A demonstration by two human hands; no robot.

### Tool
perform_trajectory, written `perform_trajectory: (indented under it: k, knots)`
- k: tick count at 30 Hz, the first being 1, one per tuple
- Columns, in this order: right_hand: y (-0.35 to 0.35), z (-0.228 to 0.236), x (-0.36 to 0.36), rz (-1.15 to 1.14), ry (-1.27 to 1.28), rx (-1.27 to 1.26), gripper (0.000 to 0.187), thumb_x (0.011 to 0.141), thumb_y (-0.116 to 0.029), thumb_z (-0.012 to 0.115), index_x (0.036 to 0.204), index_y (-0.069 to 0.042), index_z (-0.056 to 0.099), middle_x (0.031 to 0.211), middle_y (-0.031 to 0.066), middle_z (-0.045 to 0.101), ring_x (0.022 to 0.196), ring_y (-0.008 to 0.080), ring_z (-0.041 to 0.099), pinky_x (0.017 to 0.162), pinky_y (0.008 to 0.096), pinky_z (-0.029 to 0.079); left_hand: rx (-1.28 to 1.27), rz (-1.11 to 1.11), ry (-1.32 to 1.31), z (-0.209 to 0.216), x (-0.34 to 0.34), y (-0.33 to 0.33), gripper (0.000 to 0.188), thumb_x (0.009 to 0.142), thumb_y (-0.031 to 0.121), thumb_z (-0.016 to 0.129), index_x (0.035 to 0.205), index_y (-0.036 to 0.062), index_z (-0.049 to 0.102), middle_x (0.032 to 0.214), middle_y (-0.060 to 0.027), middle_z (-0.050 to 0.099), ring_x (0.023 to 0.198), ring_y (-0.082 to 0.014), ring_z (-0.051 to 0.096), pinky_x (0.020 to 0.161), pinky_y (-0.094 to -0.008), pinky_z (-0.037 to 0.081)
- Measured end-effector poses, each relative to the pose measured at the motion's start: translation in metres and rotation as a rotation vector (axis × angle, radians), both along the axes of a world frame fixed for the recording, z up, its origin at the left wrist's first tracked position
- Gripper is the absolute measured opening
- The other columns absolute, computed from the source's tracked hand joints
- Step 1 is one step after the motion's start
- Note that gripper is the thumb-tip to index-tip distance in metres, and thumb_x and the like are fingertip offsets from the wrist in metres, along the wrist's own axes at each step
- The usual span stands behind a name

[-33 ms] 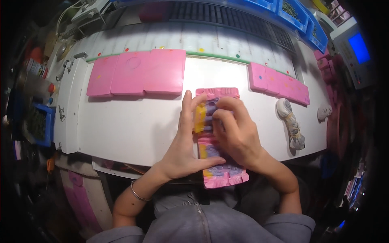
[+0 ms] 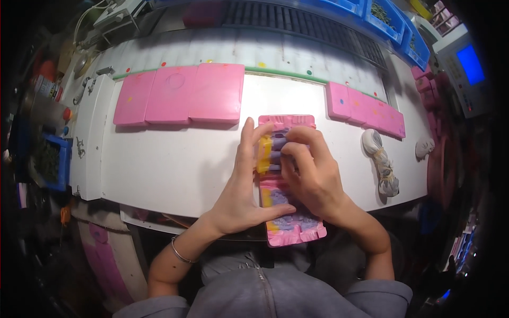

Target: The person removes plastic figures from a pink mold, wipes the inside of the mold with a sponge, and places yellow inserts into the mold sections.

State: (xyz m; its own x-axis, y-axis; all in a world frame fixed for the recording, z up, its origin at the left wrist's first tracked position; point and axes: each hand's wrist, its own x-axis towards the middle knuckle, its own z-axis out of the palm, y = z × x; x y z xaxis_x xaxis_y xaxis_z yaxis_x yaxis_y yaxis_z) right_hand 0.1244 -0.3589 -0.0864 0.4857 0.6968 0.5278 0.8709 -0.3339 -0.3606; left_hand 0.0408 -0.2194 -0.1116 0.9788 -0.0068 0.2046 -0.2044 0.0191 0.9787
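1. Oblong pink moulded tray, soft-looking, with two recessed halves [image 2: 273, 184]: lies at the centre of the smooth white tabletop [image 2: 159, 159], long axis running near to far, its near end reaching past the table's near edge
2. Left hand [image 2: 239, 200]: spread wide along the tray's left side, thumb laid across the near half, a finger bent over the bright yellow strip [image 2: 261, 163] on the far half's left margin
3. Right hand [image 2: 314, 177]: curled over the far half from the right, the nearer of the two to the ribbed purple insert [image 2: 275, 155]; this insert lies directly left of and beneath its fingers, its ribs running left to right, across the tray's long axis
4. Hidden: the right hand covers much of the tray's right side; whether its fingertips pinch the insert or merely press it cannot be told, and the tray's underside is out of sight
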Motion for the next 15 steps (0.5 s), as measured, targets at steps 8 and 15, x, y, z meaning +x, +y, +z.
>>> perform_trajectory:
  k: [8,15]
  knots:
    - [0.000,-0.002,-0.001,-0.025,-0.013,-0.029,0.026,0.067,0.004,0.062,0.092,0.005,0.055,0.105,0.0182,0.051,0.085,0.0308,0.057,0.064,0.0345,0.051,-0.078,0.087,-0.080,-0.007,-0.002,-0.005,0.106,0.071,0.000,0.073,0.144,0.0057,-0.004,0.143,-0.0178,0.019,0.124,-0.0292,0.040,0.098,-0.0359,0.042]
    - [-0.004,-0.001,-0.005,0.011,0.011,-0.027,0.031,0.065,0.005,0.063,0.094,0.006,0.055,0.107,0.0189,0.050,0.082,0.0296,0.056,0.062,0.0332,0.050,-0.223,0.303,0.257,-0.008,0.000,0.001,0.028,0.091,0.003,0.051,0.117,-0.0077,0.055,0.104,-0.0143,0.063,0.097,-0.0149,0.059,0.087,-0.0247,0.046]
